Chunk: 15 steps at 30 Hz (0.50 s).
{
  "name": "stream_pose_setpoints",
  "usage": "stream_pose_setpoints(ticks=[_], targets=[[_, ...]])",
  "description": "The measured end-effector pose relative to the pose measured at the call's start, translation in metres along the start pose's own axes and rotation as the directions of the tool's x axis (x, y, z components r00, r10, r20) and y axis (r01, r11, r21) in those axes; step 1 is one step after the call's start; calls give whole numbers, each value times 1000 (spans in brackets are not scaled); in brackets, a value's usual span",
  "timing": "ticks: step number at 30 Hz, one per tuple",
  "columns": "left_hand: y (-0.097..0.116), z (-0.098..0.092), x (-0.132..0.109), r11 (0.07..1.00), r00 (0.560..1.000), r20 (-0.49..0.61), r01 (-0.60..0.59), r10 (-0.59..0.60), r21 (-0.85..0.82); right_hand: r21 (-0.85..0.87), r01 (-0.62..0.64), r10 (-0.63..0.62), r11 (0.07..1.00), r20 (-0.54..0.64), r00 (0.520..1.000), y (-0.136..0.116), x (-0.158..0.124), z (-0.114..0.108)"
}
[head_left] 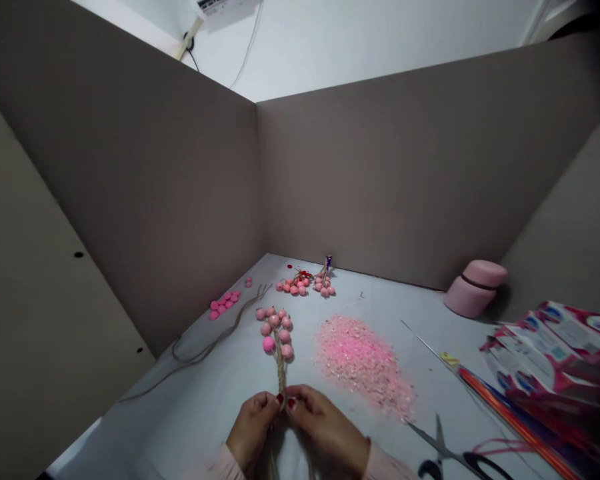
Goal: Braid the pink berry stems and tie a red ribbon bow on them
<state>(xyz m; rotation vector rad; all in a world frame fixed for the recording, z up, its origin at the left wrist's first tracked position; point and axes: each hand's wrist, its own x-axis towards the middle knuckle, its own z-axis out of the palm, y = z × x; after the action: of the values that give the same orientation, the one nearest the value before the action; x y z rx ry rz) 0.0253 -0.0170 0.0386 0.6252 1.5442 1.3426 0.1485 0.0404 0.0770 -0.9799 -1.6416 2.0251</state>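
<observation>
Pinching the braid (281, 375) from both sides, the fingers of the left hand (253, 423) and right hand (330, 427) meet at its near end, thumbs almost touching, probably so that the plait cannot slacken. Loose tails (273, 460) run down from the grip, blurred between the wrists.

Beyond the fingers the braid points away over the desk (180, 413), its far end flanked by pink beads (274, 321) (one brighter than the rest); lying there, they presumably put little weight on the plait. Left of it trails a long cord (236, 323), likely laid aside against tangling, with loose discs (223, 305) by the panel. Toward the back corner lie a red-trimmed bunch (294, 288) and a purple-tipped bunch (325, 287).

To the right spreads a heap of chips (360, 363). Near its lower edge lie scissors (441, 448), blades apart, seemingly handy for the right hand. Farther out are packets (545, 360) and a flask (475, 288), perhaps clear of the elbows.
</observation>
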Motion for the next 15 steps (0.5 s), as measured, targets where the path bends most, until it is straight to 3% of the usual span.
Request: stream_pose_setpoints(ticks=[2,5,10,12,15], targets=[[1,0,0,999,1000,13,-6,6,33,42,-118,116,992,35,993,19,18,14],[3,-3,0,993,1000,17,-25,23,118,71,-202,199,977,54,979,29,25,17],[19,-17,-12,923,990,7,-135,142,361,196,-148,161,969,-51,986,30,23,16],[26,-22,-21,816,976,-20,-169,215,552,230,-109,132,967,-87,987,31,23,19],[17,-17,-33,560,970,73,-193,230,805,278,-91,123,956,-98,988,32,23,24]])
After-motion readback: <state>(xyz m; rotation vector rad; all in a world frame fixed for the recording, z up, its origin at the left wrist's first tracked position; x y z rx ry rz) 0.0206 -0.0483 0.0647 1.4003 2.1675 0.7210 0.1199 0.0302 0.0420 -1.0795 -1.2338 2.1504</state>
